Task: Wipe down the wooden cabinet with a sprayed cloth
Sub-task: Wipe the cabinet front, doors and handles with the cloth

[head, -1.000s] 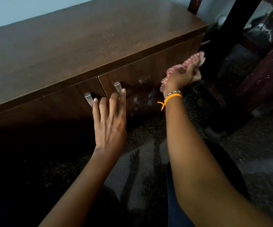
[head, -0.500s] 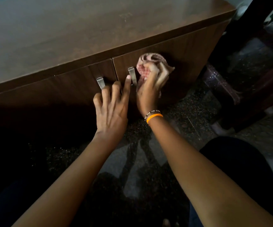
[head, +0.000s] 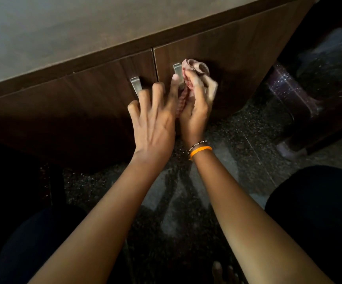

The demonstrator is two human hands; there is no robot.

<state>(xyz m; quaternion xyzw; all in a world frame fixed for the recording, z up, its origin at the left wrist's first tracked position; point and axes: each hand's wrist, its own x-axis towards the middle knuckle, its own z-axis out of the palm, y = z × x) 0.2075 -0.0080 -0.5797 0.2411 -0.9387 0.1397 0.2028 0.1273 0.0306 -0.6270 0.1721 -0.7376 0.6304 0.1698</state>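
The wooden cabinet (head: 237, 56) filled the upper half of the view, its flat brown top catching a pale sheen from about ten o'clock to one o'clock, with a darker edge band running beneath it. Its front showed two doors: the left door (head: 73, 99) and the right door (head: 244, 58), meeting at a thin vertical seam near twelve o'clock. Two metal handles were visible, the left handle (head: 135, 85) and the right handle (head: 178, 73), one on each side of that seam. Below lay a dark speckled stone floor (head: 248, 144) with a dull reflective patch at six o'clock. At three o'clock stood a dark piece of furniture (head: 301, 107), too dim to identify. Two hands were in view. The left hand (head: 154, 121) was spread, fingers extended against the door fronts, between the handles. The right hand (head: 196, 103) had its fingers curled round one bunched pink cloth (head: 195, 67), holding it against the right door just beside the right handle. Two bands circled the right wrist: an orange band (head: 200, 151) and a beaded bracelet (head: 196, 144).
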